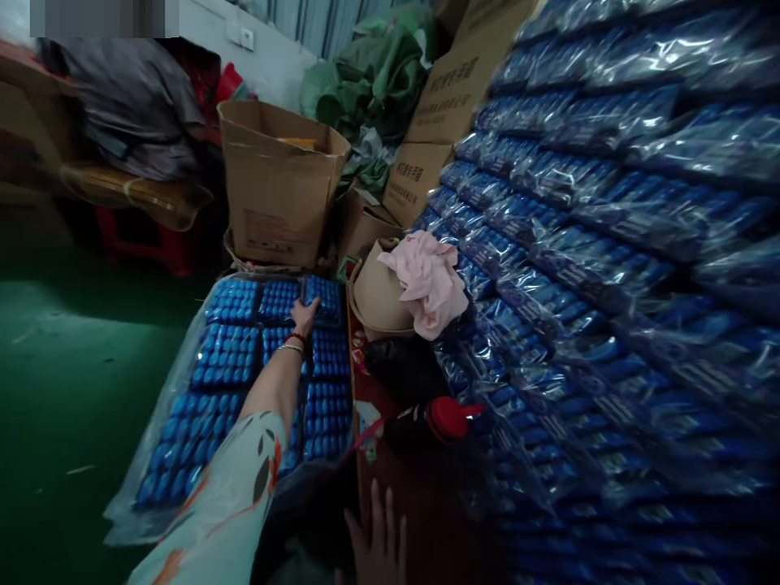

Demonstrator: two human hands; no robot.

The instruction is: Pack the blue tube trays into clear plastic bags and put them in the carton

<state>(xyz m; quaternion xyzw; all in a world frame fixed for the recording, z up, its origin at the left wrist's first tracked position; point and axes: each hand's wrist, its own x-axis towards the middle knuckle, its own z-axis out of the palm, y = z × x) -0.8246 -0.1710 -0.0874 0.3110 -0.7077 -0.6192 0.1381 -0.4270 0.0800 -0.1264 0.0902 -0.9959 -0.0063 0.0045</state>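
My left hand reaches far forward, its fingers closed on the near left edge of a pack of blue pieces. That pack is in the back right corner of a block of similar packs, laid in rows on clear plastic sheeting. What the blue pieces are is too blurred to tell. Low in the view, my right hand holds nothing; its fingers are spread over a dark red bench. A black bottle with a red lid lies beyond the right hand.
Clear-wrapped blue packs are stacked high on the right. A tan hat and pink cloth rest on the bench. Behind stand an open carton and green sacks. A seated person is at the left.
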